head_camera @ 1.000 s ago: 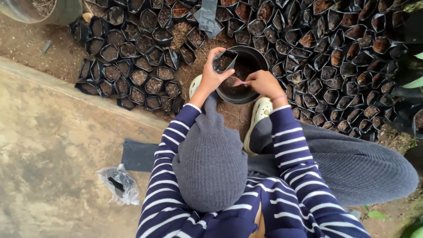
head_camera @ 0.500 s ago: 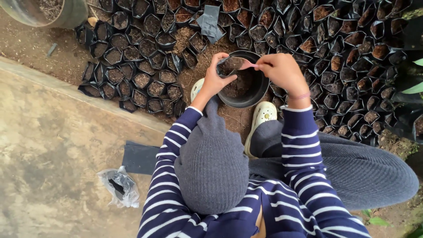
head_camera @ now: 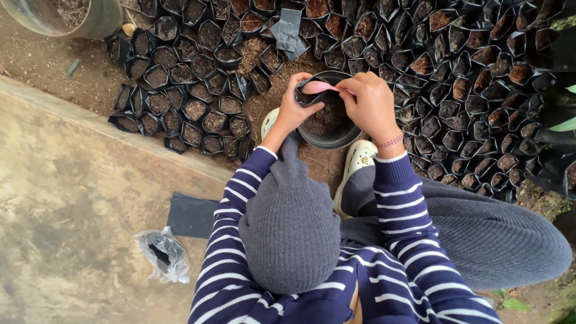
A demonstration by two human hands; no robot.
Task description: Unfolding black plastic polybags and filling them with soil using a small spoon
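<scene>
The filled black seedling bags spread from 9 to 3 o'clock, cut off by the top and right edges. The black bowl of soil sat at 12 o'clock, its near rim partly hidden by both hands. The left hand was closed around a small black bag, held over the bowl and mostly covered by fingers. The right hand pinched a pink spoon at the bag's mouth; its handle was hidden in the fist.

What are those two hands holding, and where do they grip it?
The left hand holds a small black nursery bag by its rim. The right hand pinches the handle end of a pink spoon, whose bowl sits over the bag's mouth.
</scene>
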